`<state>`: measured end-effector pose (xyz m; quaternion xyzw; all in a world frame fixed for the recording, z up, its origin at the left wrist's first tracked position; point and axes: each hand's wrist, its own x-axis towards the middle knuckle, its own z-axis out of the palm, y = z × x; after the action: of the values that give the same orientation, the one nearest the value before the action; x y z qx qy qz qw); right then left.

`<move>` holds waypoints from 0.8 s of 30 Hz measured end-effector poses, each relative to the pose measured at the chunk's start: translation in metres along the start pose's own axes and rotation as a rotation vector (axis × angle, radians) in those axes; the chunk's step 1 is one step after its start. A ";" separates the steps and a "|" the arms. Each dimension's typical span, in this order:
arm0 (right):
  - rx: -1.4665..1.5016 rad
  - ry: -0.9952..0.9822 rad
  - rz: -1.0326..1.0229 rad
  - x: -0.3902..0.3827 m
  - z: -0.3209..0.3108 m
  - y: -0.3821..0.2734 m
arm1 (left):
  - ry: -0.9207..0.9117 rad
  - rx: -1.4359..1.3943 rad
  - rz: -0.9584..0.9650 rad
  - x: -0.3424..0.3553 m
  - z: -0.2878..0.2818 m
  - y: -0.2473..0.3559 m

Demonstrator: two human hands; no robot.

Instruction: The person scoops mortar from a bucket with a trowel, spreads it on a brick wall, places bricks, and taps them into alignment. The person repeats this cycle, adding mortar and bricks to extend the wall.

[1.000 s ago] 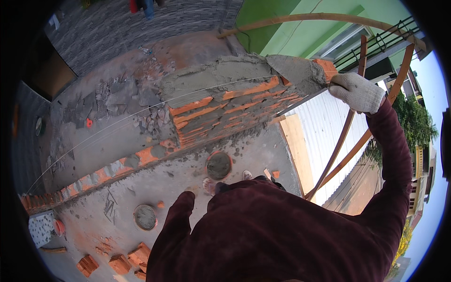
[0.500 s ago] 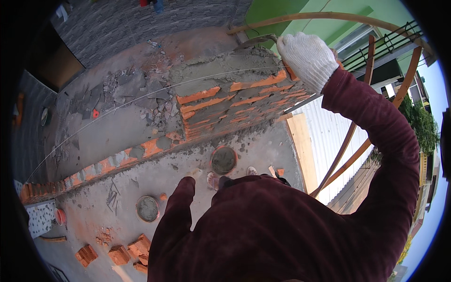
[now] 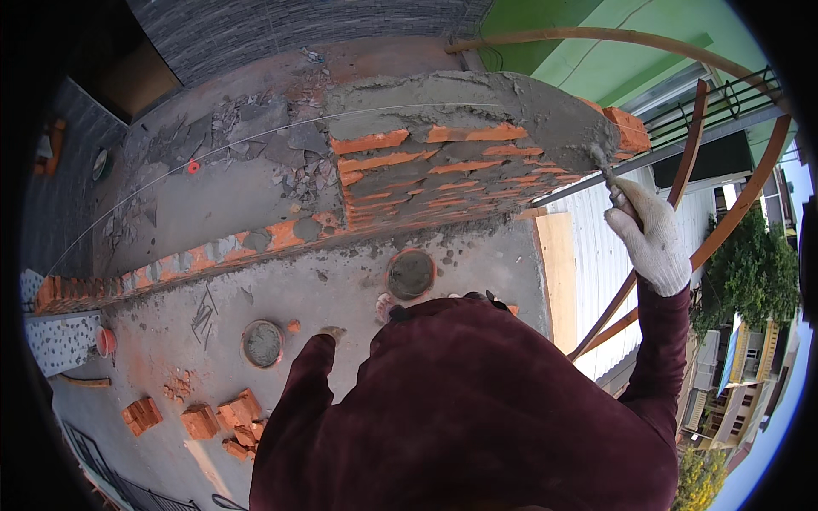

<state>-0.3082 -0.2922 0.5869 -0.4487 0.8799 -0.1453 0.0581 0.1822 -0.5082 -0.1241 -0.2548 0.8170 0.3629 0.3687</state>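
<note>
In the head view, the gloved right hand (image 3: 652, 232) clasps the trowel (image 3: 604, 166) at the right end of the brick wall (image 3: 477, 134), seemingly spreading mortar (image 3: 460, 89); the next stroke probably wants steady, even pressure. The trowel's coated blade is hard to make out. The left hand (image 3: 335, 332) hangs low, its fingers unreadable to me.

Soft daylight, brightest on the white corrugated sheet (image 3: 594, 247); edges bow (corners black).
</note>
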 end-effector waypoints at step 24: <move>-0.194 -0.334 -0.676 0.027 0.356 0.183 | -0.029 -1.410 -0.806 -0.121 0.401 0.550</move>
<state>-0.3829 -0.2842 0.1928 -0.7342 0.6705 0.0025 0.1067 0.0455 0.1568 0.0076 -0.6969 0.2370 0.6350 0.2344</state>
